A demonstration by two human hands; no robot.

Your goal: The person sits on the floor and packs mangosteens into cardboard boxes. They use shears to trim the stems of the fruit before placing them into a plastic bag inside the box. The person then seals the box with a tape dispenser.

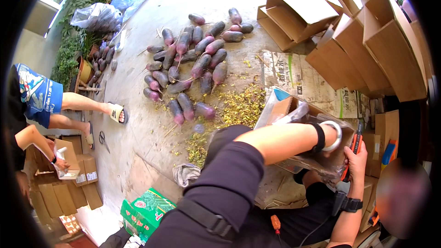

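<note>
My left hand (pixel 329 155) reaches down into an open cardboard carton (pixel 280 108) lined with clear plastic; its fingers are hidden inside. A black band and a pale bangle (pixel 336 134) circle that wrist. At the carton's right side, my right hand (pixel 357 160) grips an orange-and-black tool (pixel 355 142), apparently a utility knife, held lengthwise along the carton edge. A black strap with a device sits on the right wrist. An orange-handled screwdriver (pixel 275 222) lies by my dark trousers.
Dark purple radishes (pixel 201 65) lie on the concrete beside yellow-green leaf scraps (pixel 241 106). Open cartons (pixel 372 44) stand upper right, over flattened cardboard (pixel 296 72). At left, another person (pixel 38 93) handles a box near stacked cartons (pixel 65 193). Scissors (pixel 103 141), a grey cloth (pixel 186 175) and a green box (pixel 146 210) are lower left.
</note>
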